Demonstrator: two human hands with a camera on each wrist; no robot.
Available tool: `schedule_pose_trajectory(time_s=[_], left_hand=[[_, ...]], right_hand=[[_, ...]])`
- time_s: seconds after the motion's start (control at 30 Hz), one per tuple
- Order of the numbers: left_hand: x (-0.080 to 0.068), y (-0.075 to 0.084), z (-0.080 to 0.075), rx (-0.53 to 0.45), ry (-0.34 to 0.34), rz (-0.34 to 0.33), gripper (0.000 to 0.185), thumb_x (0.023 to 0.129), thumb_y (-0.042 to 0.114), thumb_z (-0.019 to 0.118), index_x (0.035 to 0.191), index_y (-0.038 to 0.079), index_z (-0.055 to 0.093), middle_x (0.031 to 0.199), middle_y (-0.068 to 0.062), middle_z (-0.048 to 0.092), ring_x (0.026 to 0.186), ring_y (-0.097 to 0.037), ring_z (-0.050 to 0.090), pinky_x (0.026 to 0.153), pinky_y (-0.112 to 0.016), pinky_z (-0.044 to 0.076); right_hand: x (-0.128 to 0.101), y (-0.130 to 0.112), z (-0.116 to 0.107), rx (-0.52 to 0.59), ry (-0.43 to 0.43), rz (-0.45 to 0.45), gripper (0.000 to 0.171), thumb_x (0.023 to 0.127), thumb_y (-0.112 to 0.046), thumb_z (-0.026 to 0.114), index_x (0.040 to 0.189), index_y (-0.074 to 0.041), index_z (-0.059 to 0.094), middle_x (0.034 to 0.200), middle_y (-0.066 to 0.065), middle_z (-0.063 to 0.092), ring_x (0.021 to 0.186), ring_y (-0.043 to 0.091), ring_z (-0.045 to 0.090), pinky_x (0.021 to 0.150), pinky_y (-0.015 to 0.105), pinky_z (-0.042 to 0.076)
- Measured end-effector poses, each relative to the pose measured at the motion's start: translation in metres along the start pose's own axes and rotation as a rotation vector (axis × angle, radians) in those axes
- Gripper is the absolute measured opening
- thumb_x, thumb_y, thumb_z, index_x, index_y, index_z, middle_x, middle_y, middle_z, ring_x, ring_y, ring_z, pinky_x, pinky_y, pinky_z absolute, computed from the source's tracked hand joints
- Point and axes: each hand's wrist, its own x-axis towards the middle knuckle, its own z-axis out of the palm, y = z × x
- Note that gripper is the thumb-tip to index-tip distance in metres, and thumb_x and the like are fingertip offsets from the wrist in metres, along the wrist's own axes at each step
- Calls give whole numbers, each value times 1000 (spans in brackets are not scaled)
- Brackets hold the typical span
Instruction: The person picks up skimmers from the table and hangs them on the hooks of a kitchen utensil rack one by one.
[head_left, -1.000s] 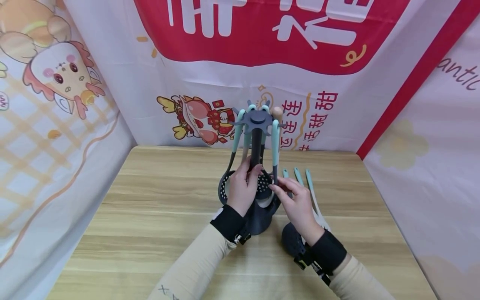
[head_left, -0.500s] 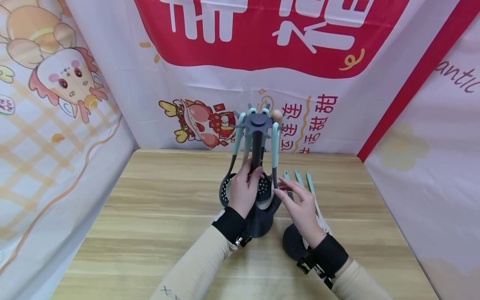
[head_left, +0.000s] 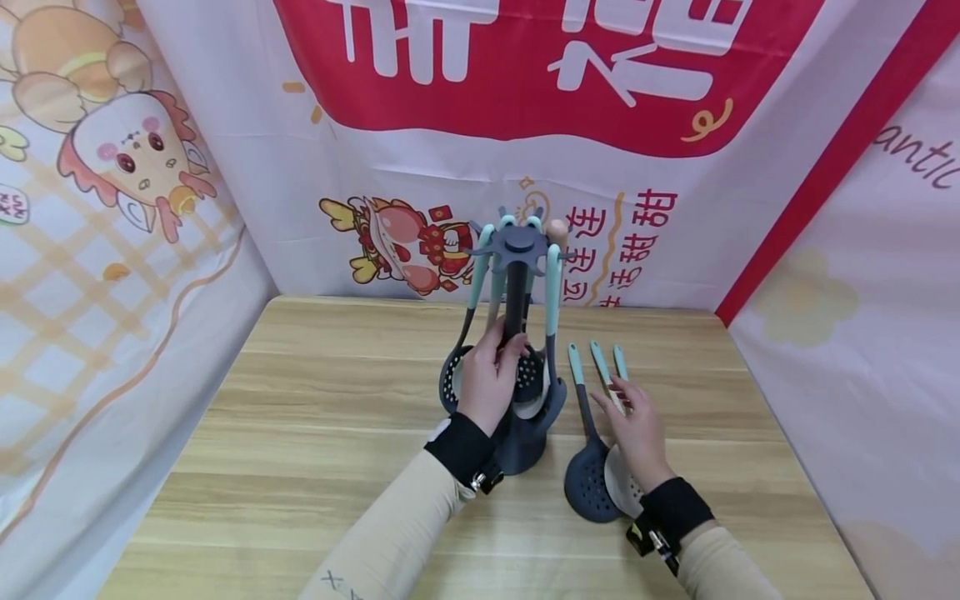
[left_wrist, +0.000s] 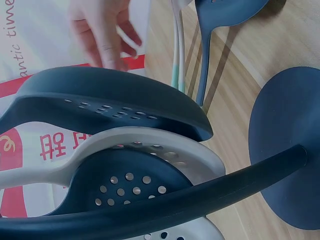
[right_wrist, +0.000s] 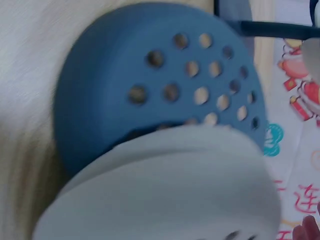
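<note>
A dark grey utensil stand [head_left: 519, 454] stands upright on the table, and my left hand [head_left: 486, 382] grips its post from the front. Turquoise-handled utensils hang from the hooks on top, among them a dark skimmer [left_wrist: 110, 97] and a pale grey skimmer [left_wrist: 195, 150]. My right hand [head_left: 636, 425] is over the utensils lying to the right, thumb and fingertips close over their turquoise handles, holding nothing. Beneath it lie a dark skimmer [head_left: 592, 483] and a pale grey skimmer [right_wrist: 165, 195], partly covered by the hand.
The wooden table [head_left: 315, 433] reaches to a printed cloth backdrop [head_left: 420, 158]. Cloth walls close in both sides. A wooden knob-ended handle [head_left: 557, 230] shows at the stand's back right.
My right hand has left the dark utensil hanging at the stand's right and moved right, over the handles on the table. My left hand keeps its grip on the post.
</note>
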Motion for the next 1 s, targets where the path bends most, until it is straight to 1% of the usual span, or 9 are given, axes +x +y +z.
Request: schedule_pose_trajectory(time_s=[0.17, 0.27, 0.4, 0.5, 0.77, 1.0], left_hand=[[-1, 0, -1, 2, -6, -21, 30, 104, 23, 50, 125, 4, 60, 97, -15, 70, 87, -25, 70, 81, -38, 59], [-1, 1, -1, 6, -9, -27, 30, 104, 24, 50, 125, 4, 60, 98, -16, 70, 87, -25, 70, 81, -38, 59], [-1, 1, -1, 0, -12, -37, 30, 104, 23, 50, 126, 4, 60, 100, -17, 70, 88, -25, 70, 82, -39, 59], [-1, 2, -1, -5, -15, -46, 30, 104, 23, 50, 126, 5, 60, 102, -18, 70, 88, -24, 70, 83, -38, 59], [-2, 4, -1, -2, -16, -43, 31, 104, 24, 50, 126, 5, 60, 102, -19, 70, 89, -24, 70, 84, -39, 59], [-1, 2, 0, -9, -14, -35, 31, 104, 24, 50, 126, 4, 59, 102, -20, 70, 88, -24, 70, 84, -39, 59]], right_hand=[[2, 17, -4, 23, -20, 96, 52, 97, -32, 65, 138, -3, 55, 127, 19, 60, 113, 32, 58, 97, 47, 50], [2, 25, -5, 17, -33, 153, 55, 97, -32, 65, 140, -2, 52, 128, 20, 58, 113, 34, 58, 96, 48, 50], [3, 32, -6, -7, -53, 206, 57, 98, -31, 63, 143, -1, 48, 131, 22, 56, 115, 36, 57, 96, 49, 50], [3, 35, -6, -22, -58, 219, 57, 98, -30, 63, 144, 0, 47, 131, 23, 56, 115, 37, 57, 95, 50, 51], [4, 39, -5, -79, -44, 204, 55, 97, -26, 65, 141, 3, 49, 128, 25, 58, 110, 37, 59, 91, 50, 52], [6, 41, -4, -129, -82, 242, 54, 97, -24, 64, 140, 4, 48, 128, 25, 58, 108, 36, 59, 88, 47, 53]])
